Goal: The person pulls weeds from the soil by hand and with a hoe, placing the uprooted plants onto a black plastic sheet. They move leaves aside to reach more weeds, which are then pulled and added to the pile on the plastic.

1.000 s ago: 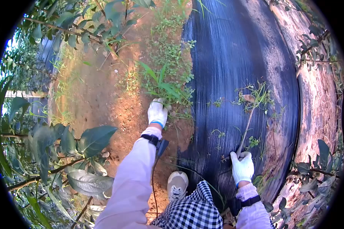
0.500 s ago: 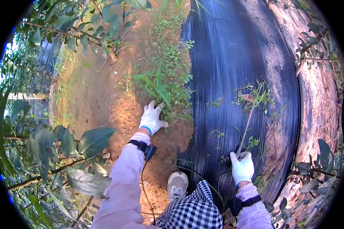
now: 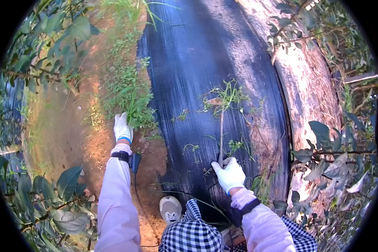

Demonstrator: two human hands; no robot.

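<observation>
My left hand (image 3: 123,127), in a white glove with a blue cuff, is at the near edge of a strip of green weeds (image 3: 134,110) on bare soil. Its fingers look closed on the weed stems, though leaves partly hide the grip. My right hand (image 3: 229,174), gloved in white too, is closed around the near end of a thin, pale stick-like handle (image 3: 221,136). The handle lies over black plastic sheeting (image 3: 189,63), and a tangle of pulled weeds (image 3: 230,95) covers its far end, hiding what is there. A brown dry leaf (image 3: 214,101) lies beside that tangle.
Leafy branches (image 3: 71,182) reach in from the left, and more branches (image 3: 327,155) from the right. Beyond the sheeting's right edge runs a strip of pale, litter-covered ground (image 3: 306,84). My shoe (image 3: 170,208) stands on the soil below. Small weed scraps (image 3: 192,147) dot the sheeting.
The view has shifted to the right. My left hand has gone from spread fingers beside the weeds to closing on them. My right hand still holds the handle.
</observation>
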